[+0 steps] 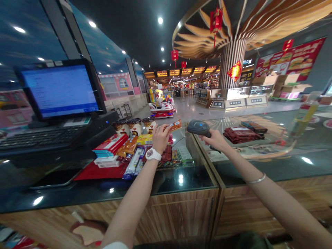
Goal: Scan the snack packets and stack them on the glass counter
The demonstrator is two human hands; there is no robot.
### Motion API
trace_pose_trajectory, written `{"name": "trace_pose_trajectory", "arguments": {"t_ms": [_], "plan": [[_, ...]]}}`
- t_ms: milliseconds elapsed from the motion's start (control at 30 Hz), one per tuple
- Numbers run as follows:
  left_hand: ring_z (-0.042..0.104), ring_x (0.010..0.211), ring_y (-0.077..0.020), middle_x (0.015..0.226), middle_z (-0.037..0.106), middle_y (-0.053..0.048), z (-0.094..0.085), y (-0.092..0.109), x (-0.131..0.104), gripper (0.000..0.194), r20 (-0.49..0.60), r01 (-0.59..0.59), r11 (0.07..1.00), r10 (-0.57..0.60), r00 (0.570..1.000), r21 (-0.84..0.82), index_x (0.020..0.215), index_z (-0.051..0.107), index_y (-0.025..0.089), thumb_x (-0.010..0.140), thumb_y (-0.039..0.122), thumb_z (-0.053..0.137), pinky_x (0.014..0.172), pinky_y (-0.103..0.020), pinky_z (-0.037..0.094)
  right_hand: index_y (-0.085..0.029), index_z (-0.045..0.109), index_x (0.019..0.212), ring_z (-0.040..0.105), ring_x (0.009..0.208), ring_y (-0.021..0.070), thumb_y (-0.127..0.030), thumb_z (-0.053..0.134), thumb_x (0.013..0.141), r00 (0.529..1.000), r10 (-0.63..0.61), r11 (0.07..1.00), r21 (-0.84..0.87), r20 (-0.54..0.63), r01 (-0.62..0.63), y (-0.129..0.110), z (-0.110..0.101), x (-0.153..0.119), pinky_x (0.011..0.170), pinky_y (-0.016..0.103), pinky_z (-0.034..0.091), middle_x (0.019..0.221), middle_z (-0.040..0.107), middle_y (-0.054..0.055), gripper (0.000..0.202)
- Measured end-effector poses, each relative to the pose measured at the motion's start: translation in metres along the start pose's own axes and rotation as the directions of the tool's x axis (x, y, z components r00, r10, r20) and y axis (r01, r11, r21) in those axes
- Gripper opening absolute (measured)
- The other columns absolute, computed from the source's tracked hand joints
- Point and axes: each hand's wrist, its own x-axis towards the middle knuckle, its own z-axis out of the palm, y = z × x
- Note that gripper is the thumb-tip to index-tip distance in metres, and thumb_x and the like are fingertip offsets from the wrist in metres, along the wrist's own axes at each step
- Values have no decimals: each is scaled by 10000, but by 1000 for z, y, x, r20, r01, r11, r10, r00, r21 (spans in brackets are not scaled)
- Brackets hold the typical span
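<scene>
My left hand (160, 137), with a white watch on its wrist, holds a small orange packet (175, 125) above the snacks on the counter. To the right, my right hand (214, 139) is wrapped round the handle of a black barcode scanner (199, 127), whose head faces the packet across a small gap. Beneath and left of my left hand lie a yellow box (144, 139), orange packets (128, 146), blue-white packets (135, 161) and a stack of red boxes (111, 144). Three cups (135, 127) stand behind them.
At the left are a monitor (61, 90), a keyboard (38, 138) and a dark tablet (55, 178). Dark red packets (240, 135) lie on the glass counter (275, 166) at the right. A raised metal edge (207, 164) divides the two counter sections.
</scene>
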Motion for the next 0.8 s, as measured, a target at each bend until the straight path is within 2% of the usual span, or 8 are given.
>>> {"name": "trace_pose_trajectory", "arguments": {"t_ms": [400,800], "plan": [[619,1092,-224,1175,684,-48,-6,3,1,301,55,27,999,-25,998,-35,1132,660,241,874,131,551,1156,-455,314,-169,656,757,651,592,226,-446,572,768,998,-64,996,-60,4,64,2,2,1,578,289,490,504,608,14,289],[627,1075,-219,1162,685,-59,-5,3,2,286,43,16,999,-14,999,-45,1172,659,254,912,206,551,1162,-457,303,-177,655,750,668,655,245,-452,572,775,996,-82,996,-47,-34,80,2,2,0,621,300,500,535,623,26,289]]}}
